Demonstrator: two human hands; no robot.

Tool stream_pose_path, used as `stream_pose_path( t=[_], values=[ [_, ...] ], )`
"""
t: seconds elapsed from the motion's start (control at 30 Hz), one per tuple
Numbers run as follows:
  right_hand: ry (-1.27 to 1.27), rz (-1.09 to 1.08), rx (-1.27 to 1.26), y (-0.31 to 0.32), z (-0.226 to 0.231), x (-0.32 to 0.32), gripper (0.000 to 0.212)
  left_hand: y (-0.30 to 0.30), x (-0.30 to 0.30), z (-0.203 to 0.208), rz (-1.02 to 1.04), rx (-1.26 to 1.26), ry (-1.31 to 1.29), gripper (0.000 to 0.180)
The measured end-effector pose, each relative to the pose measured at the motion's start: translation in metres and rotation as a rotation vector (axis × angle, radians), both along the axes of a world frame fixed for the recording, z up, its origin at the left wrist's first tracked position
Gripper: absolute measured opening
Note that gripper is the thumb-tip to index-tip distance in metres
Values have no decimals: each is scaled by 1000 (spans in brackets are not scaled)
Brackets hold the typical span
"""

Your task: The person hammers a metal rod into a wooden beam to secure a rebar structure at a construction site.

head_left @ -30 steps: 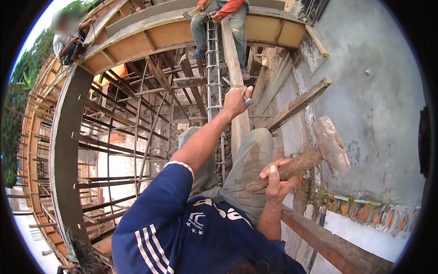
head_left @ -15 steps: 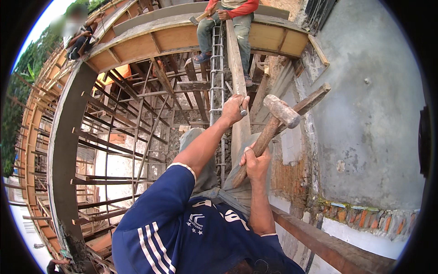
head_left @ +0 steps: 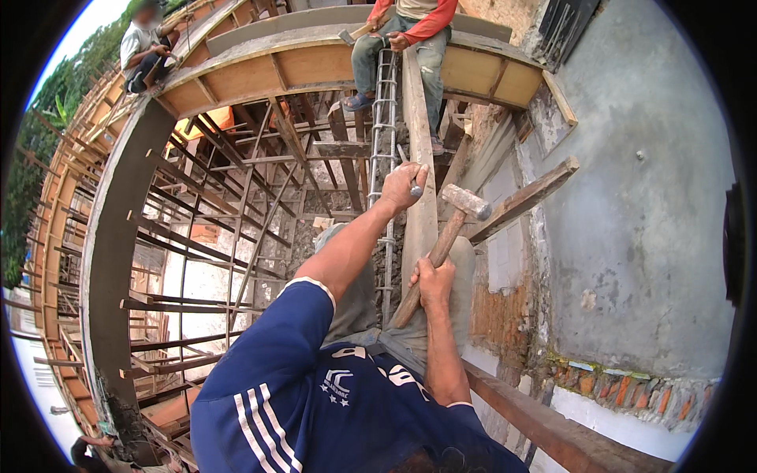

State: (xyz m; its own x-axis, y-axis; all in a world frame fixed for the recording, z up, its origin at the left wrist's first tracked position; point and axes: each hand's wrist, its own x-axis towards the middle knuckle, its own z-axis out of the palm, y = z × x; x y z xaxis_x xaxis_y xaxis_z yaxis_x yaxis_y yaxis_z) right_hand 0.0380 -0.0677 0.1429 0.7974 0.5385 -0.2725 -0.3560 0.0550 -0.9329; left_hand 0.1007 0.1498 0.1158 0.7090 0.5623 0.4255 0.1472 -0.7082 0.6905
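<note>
My right hand (head_left: 434,282) is wrapped round the wooden handle of a heavy sledgehammer (head_left: 467,202). The worn steel head is raised to the right of my left fist. My left hand (head_left: 402,188) is closed round a chisel (head_left: 415,190); its round metal butt faces back toward me and a thin end shows beyond the fist. Under and beside that hand runs a long wooden board (head_left: 421,225), stretching away from me between my knees. Left of the board lies a tied rebar cage (head_left: 382,134). The chisel's working point cannot be made out.
A person in red sleeves (head_left: 406,35) sits on the far formwork beam (head_left: 315,69), holding a hammer. Another person (head_left: 146,49) crouches far left. Wooden props and poles (head_left: 236,197) fill the drop at left. A grey wall (head_left: 646,181) and a slanting timber (head_left: 528,201) stand at right.
The sledgehammer and my right hand have moved left and slightly away, bringing the hammer head nearer my left fist. My left hand keeps hold of the chisel. The view has shifted slightly.
</note>
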Motion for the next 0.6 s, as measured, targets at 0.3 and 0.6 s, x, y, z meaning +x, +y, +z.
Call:
stream_pose_path(
  t=[0.3, 0.6],
  values=[
    [-1037, -476, 795, 16, 156, 7, 18, 23, 13, 2, 18, 23, -58, 37],
    [-292, 36, -18, 50, 36, -8, 7, 50, -18, 5, -3, 6, -43, 38]
  ],
)
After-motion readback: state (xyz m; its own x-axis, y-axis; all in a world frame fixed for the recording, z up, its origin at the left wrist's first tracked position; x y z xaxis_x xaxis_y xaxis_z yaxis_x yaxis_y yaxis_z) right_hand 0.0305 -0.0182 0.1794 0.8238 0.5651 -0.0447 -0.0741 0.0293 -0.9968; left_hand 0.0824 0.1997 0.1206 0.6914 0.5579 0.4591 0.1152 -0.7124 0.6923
